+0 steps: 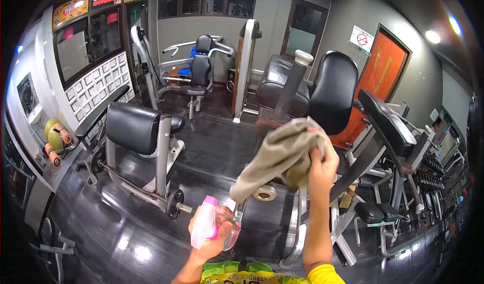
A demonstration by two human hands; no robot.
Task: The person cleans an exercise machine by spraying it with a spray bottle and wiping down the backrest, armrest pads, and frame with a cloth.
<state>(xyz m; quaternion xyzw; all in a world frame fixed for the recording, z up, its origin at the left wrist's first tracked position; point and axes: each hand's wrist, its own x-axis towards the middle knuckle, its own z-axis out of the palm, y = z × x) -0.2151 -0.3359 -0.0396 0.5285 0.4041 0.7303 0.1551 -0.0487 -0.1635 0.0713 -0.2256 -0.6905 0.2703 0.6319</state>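
Observation:
My left hand, low in the middle of the view, is wrapped round a spray bottle. Its head is pink and white, and part of a clear body shows beside my fingers. Higher and to the right, my right hand grips a grey-olive cloth that hangs out to the left, slightly blurred. Behind the cloth stands a gym machine with a black padded seat back and a grey post with a white cap. The cloth covers part of that machine; I cannot tell whether they touch.
A bench with a black pad and a bar with a weight plate stands at left. Another machine with a black seat is at the back. At right are a padded bench and a dumbbell rack. An orange door is behind.

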